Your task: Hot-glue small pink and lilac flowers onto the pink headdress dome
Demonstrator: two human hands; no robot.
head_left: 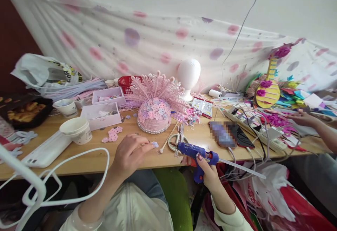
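My left hand [131,153] is closed in a pinch on a small lilac flower [154,144] at its fingertips. In my right hand [209,171] is a blue hot glue gun [193,150], its nozzle pointing left and a long glue stick [244,169] sticking out of its back. Beyond my hands stands a pink cap-like headdress [154,117] with looped plumes, its dome covered in pastel flowers and its rim lined with pearls. White-handled scissors [179,139] lie just behind the nozzle. Several pink flowers [113,134] rest on the table left of the headdress.
Paper cups [77,131], a white power bank-like block [48,150] and open boxes [101,115] stand at left. A white foam head [189,76] is behind. Phones [242,136] and a power strip [273,141] with cables lie right. Another person's hand [302,118] reaches in at far right.
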